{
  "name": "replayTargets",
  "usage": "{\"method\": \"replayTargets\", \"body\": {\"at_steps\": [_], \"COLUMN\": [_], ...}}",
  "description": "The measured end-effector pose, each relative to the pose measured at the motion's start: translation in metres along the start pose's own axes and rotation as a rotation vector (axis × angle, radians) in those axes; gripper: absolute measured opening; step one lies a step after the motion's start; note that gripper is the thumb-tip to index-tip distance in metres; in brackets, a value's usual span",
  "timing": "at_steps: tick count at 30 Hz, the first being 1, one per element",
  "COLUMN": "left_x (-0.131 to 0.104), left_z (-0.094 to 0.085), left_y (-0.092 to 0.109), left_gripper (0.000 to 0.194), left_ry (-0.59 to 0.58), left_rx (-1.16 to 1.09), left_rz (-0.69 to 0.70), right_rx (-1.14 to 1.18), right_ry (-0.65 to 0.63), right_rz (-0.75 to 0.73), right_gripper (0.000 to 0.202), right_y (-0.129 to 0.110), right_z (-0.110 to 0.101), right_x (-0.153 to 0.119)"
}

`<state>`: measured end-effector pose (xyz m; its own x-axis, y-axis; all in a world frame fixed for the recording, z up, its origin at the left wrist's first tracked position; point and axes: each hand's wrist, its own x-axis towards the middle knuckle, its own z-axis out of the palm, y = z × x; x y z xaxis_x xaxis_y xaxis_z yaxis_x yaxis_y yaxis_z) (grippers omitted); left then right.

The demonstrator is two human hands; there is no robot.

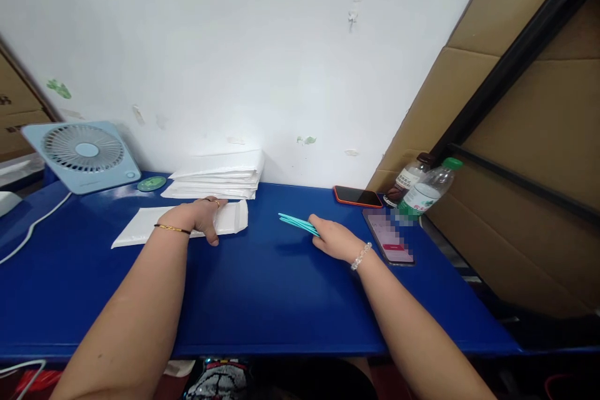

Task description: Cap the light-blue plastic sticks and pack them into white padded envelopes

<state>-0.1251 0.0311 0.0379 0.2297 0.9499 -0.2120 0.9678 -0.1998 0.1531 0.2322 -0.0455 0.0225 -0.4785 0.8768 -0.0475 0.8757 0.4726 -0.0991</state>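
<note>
My left hand (201, 215) lies across a white padded envelope (140, 225), gripping it over its width with the thumb at the near edge. The far fingertips are partly out of sight. Several thin turquoise sticks (296, 222), gathered in a bundle, stick out leftward from my right hand (337, 239), which is closed round their right end just above the blue table. Their exact kind is not clear. Behind the envelope, a stack of similar white padded envelopes (213, 175) rests against the wall.
A light-blue fan (87, 156) and a green disc (151, 184) stand at the left of the blue table (262, 300). At the right lie an orange-edged phone (359, 195) and a lit phone (389, 237), beside a brown-capped bottle (407, 178) and a green-capped bottle (429, 190).
</note>
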Motion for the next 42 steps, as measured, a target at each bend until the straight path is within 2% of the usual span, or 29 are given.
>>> {"method": "replayTargets", "body": {"at_steps": [2, 4, 8, 11, 17, 21, 24, 27, 30, 32, 34, 38, 40, 42], "left_x": [0.002, 0.0, -0.008, -0.011, -0.013, -0.015, -0.018, -0.022, -0.026, -0.029, -0.031, -0.034, -0.037, -0.043], "left_z": [0.003, 0.003, 0.007, 0.01, 0.006, 0.006, 0.008, 0.007, 0.002, -0.002, -0.005, -0.01, -0.013, -0.016], "left_y": [0.007, 0.025, 0.074, 0.097, 0.101, 0.111, 0.124, 0.133, 0.134, 0.132, 0.129, 0.124, 0.123, 0.122], "left_gripper": [0.109, 0.105, 0.093, 0.086, 0.073, 0.068, 0.067, 0.063, 0.062, 0.062, 0.06, 0.058, 0.058, 0.061], "left_ry": [-0.034, -0.044, 0.021, 0.072, 0.122, 0.109, 0.141, 0.206, 0.267, 0.287, 0.296, 0.301, 0.29, 0.263], "left_rx": [0.017, 0.032, 0.006, -0.076, -0.238, -0.283, -0.323, -0.392, -0.504, -0.588, -0.652, -0.77, -0.856, -0.946], "left_rz": [-0.001, 0.035, 0.285, 0.42, 0.461, 0.529, 0.595, 0.616, 0.594, 0.576, 0.566, 0.56, 0.564, 0.585], "right_rx": [0.027, 0.042, 0.033, -0.029, -0.207, -0.32, -0.382, -0.406, -0.303, -0.123, 0.118, 0.517, 0.588, 0.56], "right_ry": [0.004, 0.024, 0.075, 0.09, 0.139, 0.203, 0.232, 0.233, 0.227, 0.243, 0.312, 0.458, 0.524, 0.572], "right_rz": [-0.007, -0.016, -0.016, -0.008, 0.027, 0.025, -0.029, -0.136, -0.181, -0.228, -0.267, -0.226, -0.22, -0.25], "right_gripper": [0.015, 0.015, 0.017, 0.019, 0.023, 0.018, 0.016, 0.016, 0.022, 0.034, 0.042, 0.043, 0.044, 0.05], "right_y": [-0.001, -0.003, -0.004, -0.001, 0.002, -0.009, -0.026, -0.044, -0.052, -0.048, -0.038, -0.022, -0.024, -0.032], "right_z": [-0.001, -0.002, -0.004, -0.005, -0.007, -0.017, -0.035, -0.065, -0.097, -0.113, -0.121, -0.11, -0.097, -0.086], "right_x": [0.0, -0.001, -0.002, -0.003, -0.004, -0.002, 0.005, 0.011, 0.013, 0.009, 0.004, -0.007, -0.01, -0.012]}}
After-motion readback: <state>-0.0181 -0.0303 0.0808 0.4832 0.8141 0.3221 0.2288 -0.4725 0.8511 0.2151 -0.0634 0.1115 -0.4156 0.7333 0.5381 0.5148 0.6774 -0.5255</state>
